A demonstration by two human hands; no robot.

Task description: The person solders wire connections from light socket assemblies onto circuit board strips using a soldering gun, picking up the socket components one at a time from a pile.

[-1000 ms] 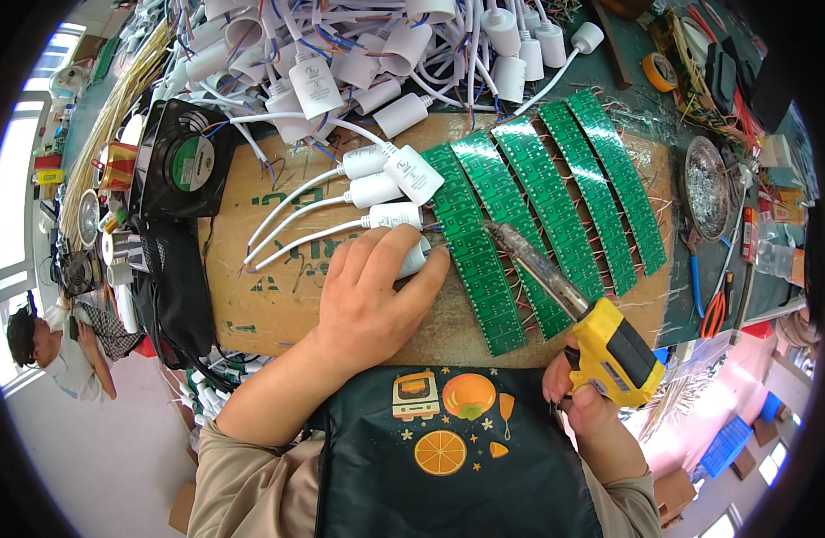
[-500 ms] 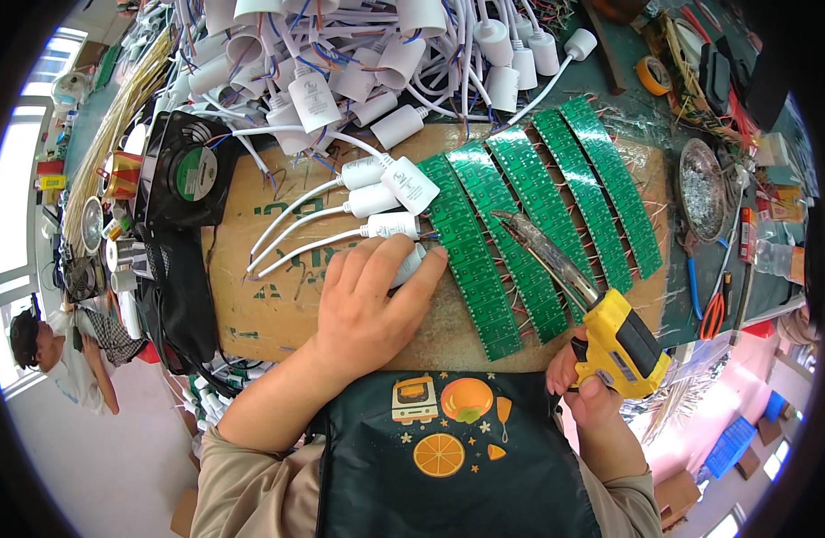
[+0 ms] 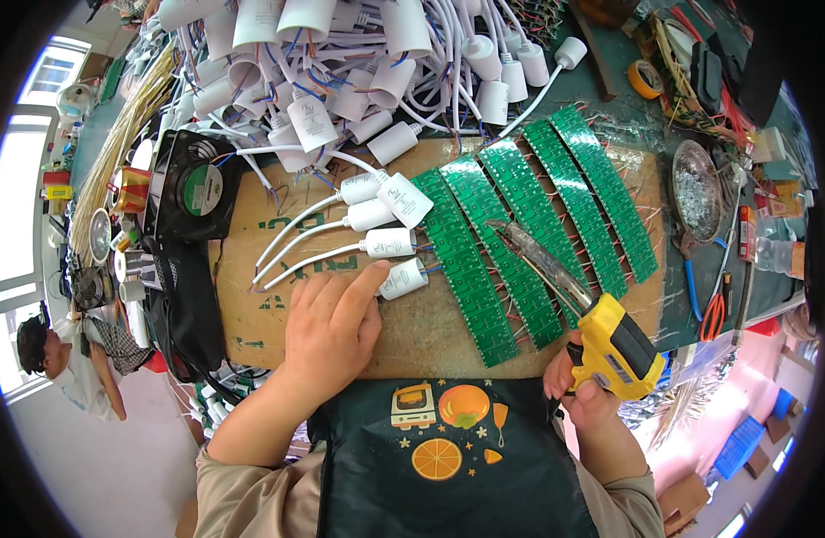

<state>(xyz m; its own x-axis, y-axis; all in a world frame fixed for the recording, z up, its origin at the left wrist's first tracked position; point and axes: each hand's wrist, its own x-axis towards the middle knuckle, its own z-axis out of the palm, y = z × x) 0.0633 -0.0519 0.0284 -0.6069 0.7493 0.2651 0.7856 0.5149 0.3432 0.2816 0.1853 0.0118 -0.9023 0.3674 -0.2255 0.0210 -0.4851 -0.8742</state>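
Observation:
My left hand lies on the cardboard with its fingers loosely bent and apart, the index fingertip at the cable end of the lowest white lamp holder. That holder's cable is hidden behind the hand. Three more holders, among them a middle one, lie in a stack above it, beside the left green circuit board strip. My right hand is closed round the handle of a yellow and black soldering gun. Its dark tip hangs over the strips, pointing up and left.
A heap of white lamp holders fills the back. A black fan stands left of the cardboard sheet. At the right are a metal dish, orange-handled scissors and a tape roll. Another person is at far left.
My left hand has drawn back left and down from the lowest lamp holder, which now shows almost whole. The soldering gun stays in my right hand, nearly unmoved. The view has shifted slightly.

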